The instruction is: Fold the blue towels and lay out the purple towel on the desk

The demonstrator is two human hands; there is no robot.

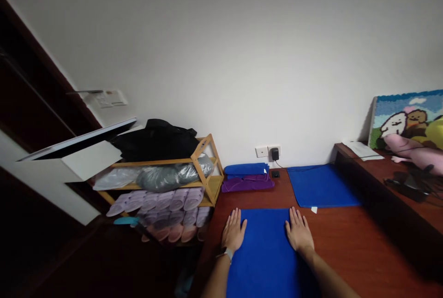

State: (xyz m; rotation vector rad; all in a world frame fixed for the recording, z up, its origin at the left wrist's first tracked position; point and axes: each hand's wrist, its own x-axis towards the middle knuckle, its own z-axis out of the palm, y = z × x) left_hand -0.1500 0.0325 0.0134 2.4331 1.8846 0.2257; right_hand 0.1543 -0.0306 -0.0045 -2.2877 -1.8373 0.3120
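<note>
A blue towel (265,256) lies spread on the reddish-brown wooden table (349,242), its near end running out of view. My left hand (234,232), with a watch on the wrist, rests flat at the towel's far left corner. At the far right corner my right hand (300,232) lies flat too, fingers stretched out. Beyond them, by the wall, a folded blue towel (245,169) sits against a folded purple towel (247,184). Another blue towel (323,187) is laid out at the back right, a white tag at its near edge.
Left of the table stands a wooden rack (207,164) with slippers (180,199), plastic-wrapped items and a black bag (159,141). A plugged-in adapter (275,153) trails a cable. On the raised ledge at right are a pink plush toy (415,152), papers (362,150) and a fuzzy picture (408,116).
</note>
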